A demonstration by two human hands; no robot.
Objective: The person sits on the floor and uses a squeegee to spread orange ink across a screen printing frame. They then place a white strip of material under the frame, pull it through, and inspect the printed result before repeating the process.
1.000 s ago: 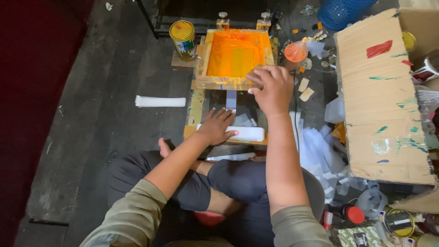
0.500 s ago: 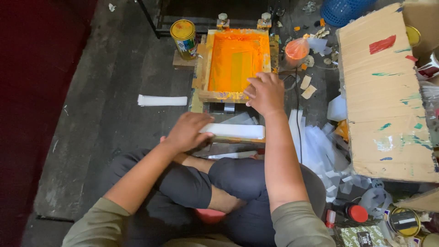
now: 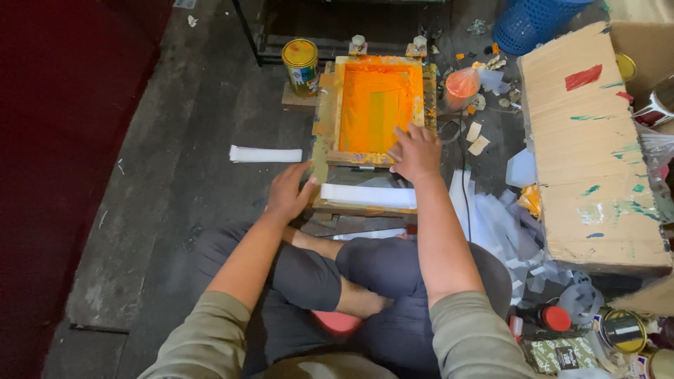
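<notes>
A wooden printing frame (image 3: 331, 112) with an orange ink-covered screen (image 3: 379, 105) lies on a paint-stained board on the floor in front of me. My right hand (image 3: 415, 151) rests on the frame's near right corner, fingers spread over the edge. My left hand (image 3: 288, 191) grips the left end of a long white strip stack (image 3: 368, 195) lying across the board just below the frame. I sit cross-legged, knees under the board.
A second white strip stack (image 3: 265, 154) lies on the floor to the left. A yellow-lidded tin (image 3: 300, 67) stands left of the frame, an orange ink bag (image 3: 463, 82) to its right. A paint-smeared cardboard sheet (image 3: 597, 147), plastic scraps, tins and a blue basket (image 3: 531, 22) crowd the right.
My left hand slid left from the middle of the board to the strip stack's left end. My right hand stayed on the frame's near edge, and the frame now looks lowered flat.
</notes>
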